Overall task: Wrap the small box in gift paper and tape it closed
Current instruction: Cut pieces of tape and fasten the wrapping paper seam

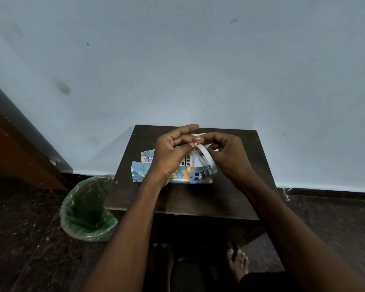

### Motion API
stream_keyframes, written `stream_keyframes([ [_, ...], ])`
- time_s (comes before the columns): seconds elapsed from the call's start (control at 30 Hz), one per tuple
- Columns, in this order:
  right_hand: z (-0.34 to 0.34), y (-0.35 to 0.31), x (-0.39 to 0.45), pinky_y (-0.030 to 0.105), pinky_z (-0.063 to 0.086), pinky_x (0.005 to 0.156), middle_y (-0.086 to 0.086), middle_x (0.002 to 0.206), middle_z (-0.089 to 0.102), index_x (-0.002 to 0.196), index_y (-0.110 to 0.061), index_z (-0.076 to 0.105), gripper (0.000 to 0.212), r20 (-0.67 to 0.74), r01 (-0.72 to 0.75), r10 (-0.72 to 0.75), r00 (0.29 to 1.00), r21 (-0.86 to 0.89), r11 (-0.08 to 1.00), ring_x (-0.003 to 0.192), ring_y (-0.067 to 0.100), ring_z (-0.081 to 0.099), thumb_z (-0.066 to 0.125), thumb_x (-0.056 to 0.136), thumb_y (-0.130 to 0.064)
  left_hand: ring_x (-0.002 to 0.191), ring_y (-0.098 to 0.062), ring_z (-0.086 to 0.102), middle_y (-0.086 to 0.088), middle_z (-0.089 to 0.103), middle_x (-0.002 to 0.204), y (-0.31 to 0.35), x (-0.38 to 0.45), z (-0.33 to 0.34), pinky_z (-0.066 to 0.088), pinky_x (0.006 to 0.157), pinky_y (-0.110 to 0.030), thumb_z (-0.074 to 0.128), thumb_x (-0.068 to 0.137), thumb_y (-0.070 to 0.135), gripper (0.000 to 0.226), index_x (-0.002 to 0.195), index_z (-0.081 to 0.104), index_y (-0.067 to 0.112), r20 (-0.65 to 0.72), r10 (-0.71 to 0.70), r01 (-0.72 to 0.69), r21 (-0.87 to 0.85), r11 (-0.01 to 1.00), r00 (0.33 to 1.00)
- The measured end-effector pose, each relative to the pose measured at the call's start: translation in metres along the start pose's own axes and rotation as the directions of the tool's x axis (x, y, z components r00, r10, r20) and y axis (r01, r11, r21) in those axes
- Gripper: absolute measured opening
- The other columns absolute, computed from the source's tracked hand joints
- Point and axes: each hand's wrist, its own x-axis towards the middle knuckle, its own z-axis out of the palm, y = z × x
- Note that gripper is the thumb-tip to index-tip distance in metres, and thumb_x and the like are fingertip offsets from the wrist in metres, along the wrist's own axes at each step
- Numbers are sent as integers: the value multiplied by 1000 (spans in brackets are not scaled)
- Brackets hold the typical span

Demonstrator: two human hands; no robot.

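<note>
Small dark table (pixel 183 199) against a pale wall; both hands work just above its far half. Left hand (pixel 170 153) has thumb and forefinger pinched on the free end of the tape (pixel 207 158), other fingers spread straight toward the wall. Right hand (pixel 228 154) is curled round the tape roll, which shows as a white ring between the hands. Box (pixel 188 160) sits under the hands near table centre, white top with dark lettering still bare. Paper (pixel 190 174), blue with orange animal print, lies under and around it: near side folded up against the box, a loose flap sticking out left toward the table's left edge. Green-lined bin (pixel 86 207) on the floor left of the table; bare feet below the near edge. Judgement: step in hand is pulling off a strip; wrap is far from closed. Risks: nothing holds the paper while both hands are on the tape, so the raised near fold may drop open and the box may shift off its creases. A pulled strip could curl and stick to itself or to the fingers. No cutter visible, so tearing could leave a ragged or stretched piece. Tape landing on the printed face crooked would likely tear the paper if lifted. Light is dim; the tape's end is hard to make out.
</note>
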Motion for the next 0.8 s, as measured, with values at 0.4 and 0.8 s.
stream_keyframes([
  [0.4, 1, -4, 2, 22, 50, 75, -10, 88, 77, 91, -15, 81, 11, 12, 92, -92, 996, -67, 993, 79, 14, 68, 77, 90, -6, 116, -14, 74, 2, 81, 113, -8, -1, -4, 57, 103, -30, 67, 99, -3, 45, 141, 68, 16, -43, 137, -128, 169, 977, 990],
  [0.8, 6, -8, 3, 47, 58, 69, -8, 95, 76, 98, -18, 76, 17, -103, 151, -154, 983, -38, 988, 79, 23, 64, 70, 94, -2, 113, -35, 75, -14, 80, 116, -1, -4, -2, 58, 105, -49, 59, 106, 9, 24, 120, 77, 2, -78, -19, 11, -102, 995, 997],
])
